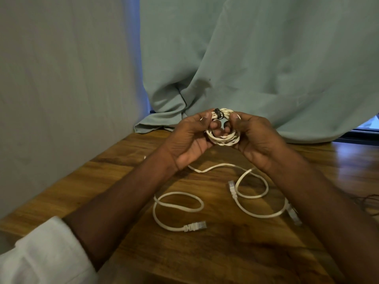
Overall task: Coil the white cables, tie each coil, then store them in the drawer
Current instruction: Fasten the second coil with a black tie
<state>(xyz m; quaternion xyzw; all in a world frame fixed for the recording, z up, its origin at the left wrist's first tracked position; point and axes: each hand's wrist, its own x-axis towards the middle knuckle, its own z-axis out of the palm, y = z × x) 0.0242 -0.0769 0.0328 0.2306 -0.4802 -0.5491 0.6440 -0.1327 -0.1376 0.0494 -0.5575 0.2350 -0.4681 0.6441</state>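
Note:
Both hands hold a small coil of white cable [223, 140] up above the wooden table [114, 167]. My left hand [190, 138] grips the coil's left side, my right hand [252, 138] its right side. A black tie [218, 114] wraps the top of the coil between my thumbs. On the table below lies a loose white cable [178, 208] in open loops, with a plug [195, 226] at its near end. A second plug [232, 188] lies to the right, and a third plug [293, 214] shows beside my right forearm. No drawer is in view.
A grey-green cloth [256, 68] hangs behind the table and bunches onto its far edge. A pale wall or panel [61, 89] borders the table's left side. A thin dark wire [367, 198] lies at the right edge.

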